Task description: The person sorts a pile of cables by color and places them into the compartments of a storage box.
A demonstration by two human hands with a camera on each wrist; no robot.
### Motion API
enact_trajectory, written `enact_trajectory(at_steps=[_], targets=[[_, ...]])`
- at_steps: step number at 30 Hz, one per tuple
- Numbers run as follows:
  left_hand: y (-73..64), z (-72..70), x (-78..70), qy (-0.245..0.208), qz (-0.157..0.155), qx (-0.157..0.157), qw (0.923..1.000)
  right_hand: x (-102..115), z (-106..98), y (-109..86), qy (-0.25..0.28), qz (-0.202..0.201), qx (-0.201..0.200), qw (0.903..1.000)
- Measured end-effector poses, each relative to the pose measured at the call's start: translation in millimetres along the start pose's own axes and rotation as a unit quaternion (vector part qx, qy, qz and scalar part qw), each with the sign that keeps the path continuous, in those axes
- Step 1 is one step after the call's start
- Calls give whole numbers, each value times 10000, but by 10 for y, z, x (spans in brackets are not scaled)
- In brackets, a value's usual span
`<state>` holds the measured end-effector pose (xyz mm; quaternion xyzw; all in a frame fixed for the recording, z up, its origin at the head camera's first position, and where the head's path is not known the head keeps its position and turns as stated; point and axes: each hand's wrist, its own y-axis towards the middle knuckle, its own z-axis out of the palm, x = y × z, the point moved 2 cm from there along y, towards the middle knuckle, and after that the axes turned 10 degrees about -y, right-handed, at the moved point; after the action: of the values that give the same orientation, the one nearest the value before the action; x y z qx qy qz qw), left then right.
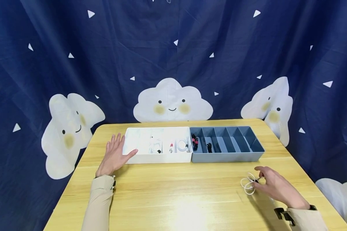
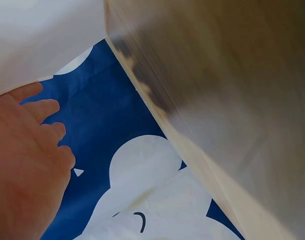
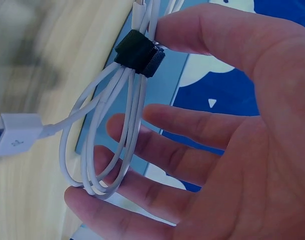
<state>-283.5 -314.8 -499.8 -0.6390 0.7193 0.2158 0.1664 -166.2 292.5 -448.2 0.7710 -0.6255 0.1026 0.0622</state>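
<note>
Over the right side of the table, my right hand (image 1: 279,187) holds a coiled white USB cable (image 1: 248,184). In the right wrist view the thumb is at a black strap (image 3: 137,54) around the coil, with fingers behind the loops. Its USB plug (image 3: 20,134) sticks out to the left. My left hand (image 1: 113,157) is spread at the left end of a white organizer box (image 1: 159,159), thumb over its front rim. Beside that box stands a blue-grey divided box (image 1: 228,158), nearer to the right hand.
Inside the white box lie white cables (image 1: 182,145), one with a red tie (image 1: 171,147). Black cables (image 1: 209,147) sit in the left compartments of the blue-grey box. A dark blue curtain (image 1: 118,64) with clouds hangs behind the wooden table (image 1: 162,186).
</note>
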Motion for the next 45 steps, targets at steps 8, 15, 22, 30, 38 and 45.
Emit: enact_trajectory(at_steps=[8, 15, 22, 30, 38, 45], targets=[[0, 2, 11, -4, -28, 17, 10000, 80, -40, 95, -43, -217, -108, 9997], [9, 5, 0, -40, -37, 61, 10000, 156, -81, 180, 7, -309, -136, 9994], [16, 12, 14, -38, -68, 68, 9999, 237, -110, 254, 25, -535, -264, 9982], [22, 26, 25, -67, -64, 57, 9999, 344, -151, 383, -6, -713, -280, 9971], [17, 24, 5, -82, -33, 0, 10000, 455, -199, 486, -11, -831, -236, 9963], [14, 21, 2, -97, -43, -24, 9999, 525, -228, 551, -20, -799, -202, 9966]])
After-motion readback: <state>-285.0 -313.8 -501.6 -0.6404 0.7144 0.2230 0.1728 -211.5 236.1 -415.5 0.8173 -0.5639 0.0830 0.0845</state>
